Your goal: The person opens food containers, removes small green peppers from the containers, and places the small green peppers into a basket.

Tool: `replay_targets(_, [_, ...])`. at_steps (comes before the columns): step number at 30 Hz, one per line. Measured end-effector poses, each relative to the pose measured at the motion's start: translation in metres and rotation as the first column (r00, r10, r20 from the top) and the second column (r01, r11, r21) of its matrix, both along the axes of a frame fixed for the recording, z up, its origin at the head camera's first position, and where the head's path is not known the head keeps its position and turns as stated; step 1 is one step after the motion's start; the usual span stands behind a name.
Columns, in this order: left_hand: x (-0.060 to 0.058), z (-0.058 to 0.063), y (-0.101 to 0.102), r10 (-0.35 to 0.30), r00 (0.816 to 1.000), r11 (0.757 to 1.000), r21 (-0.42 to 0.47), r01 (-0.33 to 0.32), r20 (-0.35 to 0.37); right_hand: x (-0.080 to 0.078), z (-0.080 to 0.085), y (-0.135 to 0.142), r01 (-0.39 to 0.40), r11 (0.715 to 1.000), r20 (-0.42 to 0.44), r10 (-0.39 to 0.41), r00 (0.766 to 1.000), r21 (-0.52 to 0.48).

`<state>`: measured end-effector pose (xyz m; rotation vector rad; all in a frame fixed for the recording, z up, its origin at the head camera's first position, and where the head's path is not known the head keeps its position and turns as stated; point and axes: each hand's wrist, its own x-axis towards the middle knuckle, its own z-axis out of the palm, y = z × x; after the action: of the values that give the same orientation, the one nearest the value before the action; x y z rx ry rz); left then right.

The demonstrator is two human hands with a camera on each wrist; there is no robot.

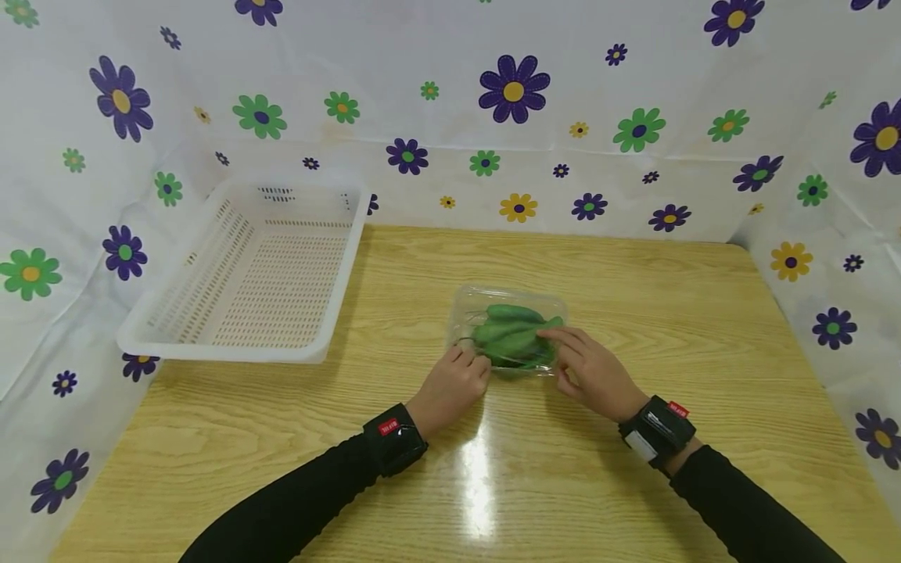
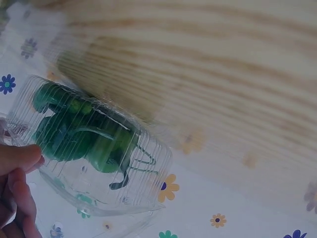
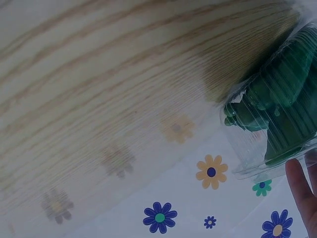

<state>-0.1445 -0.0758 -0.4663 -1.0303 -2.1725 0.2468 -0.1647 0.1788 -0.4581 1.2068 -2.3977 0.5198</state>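
A clear plastic tray of green peppers stands on the wooden table. At its near left corner, my left hand pinches the edge between thumb and curled fingers; the left wrist view shows the thumb at the rim. My right hand reaches over the tray's right side, its index finger stretched out to the peppers. In the right wrist view, straight fingers come up right at the tray's rim. Ribbed transparent walls let the peppers and their thin stems show through.
A white plastic basket with a perforated bottom stands at the table's back left. White cloth printed with flowers rises behind and along both sides of the wooden table.
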Motion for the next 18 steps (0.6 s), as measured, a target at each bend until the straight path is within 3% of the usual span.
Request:
replay_targets(9, [-0.001, 0.005, 0.003, -0.017, 1.0, 1.0, -0.019, 0.017, 0.025, -0.003, 0.012, 0.002, 0.01, 0.999, 0.003, -0.01, 1.0, -0.041])
replay_targets(15, [0.001, 0.009, 0.002, 0.032, 0.996, 0.999, -0.004, -0.032, 0.084, -0.009, 0.015, 0.0, -0.064, 0.996, -0.047, 0.067, 0.997, 0.066])
replay_targets(18, [0.002, 0.008, 0.004, 0.023, 0.996, 1.0, -0.01, -0.022, 0.081, -0.007, 0.013, 0.005, -0.056, 0.997, -0.052, 0.059, 0.997, 0.056])
